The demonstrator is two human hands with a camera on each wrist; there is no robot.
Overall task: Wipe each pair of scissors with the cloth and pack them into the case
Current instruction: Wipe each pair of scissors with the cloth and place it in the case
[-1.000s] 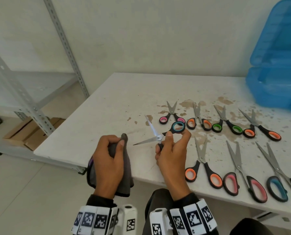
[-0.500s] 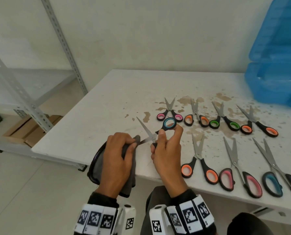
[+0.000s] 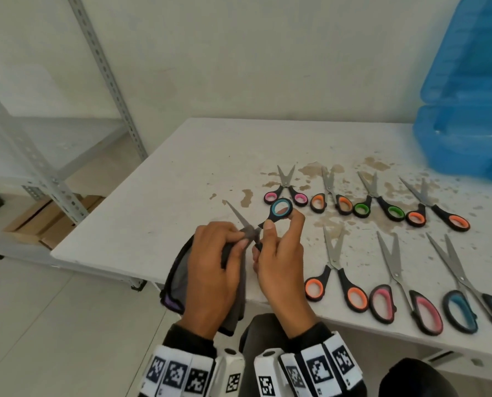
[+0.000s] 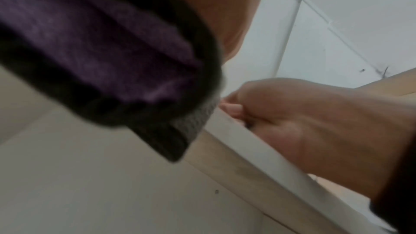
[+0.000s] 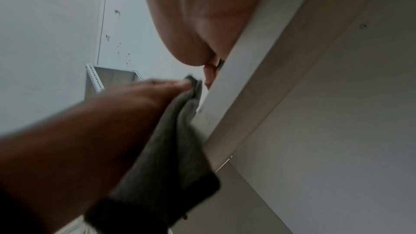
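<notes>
The left hand pinches the grey cloth round one blade of the teal-handled scissors, gripped by the right hand. Seven pairs lie unwiped beyond and rightward; the blue case, far right, apparently holds none.

Looks like a bare storeroom or workroom: stained white worktable, grey slotted-steel shelving at nine o'clock, flat cardboard boxes underneath, plain white walls.
</notes>
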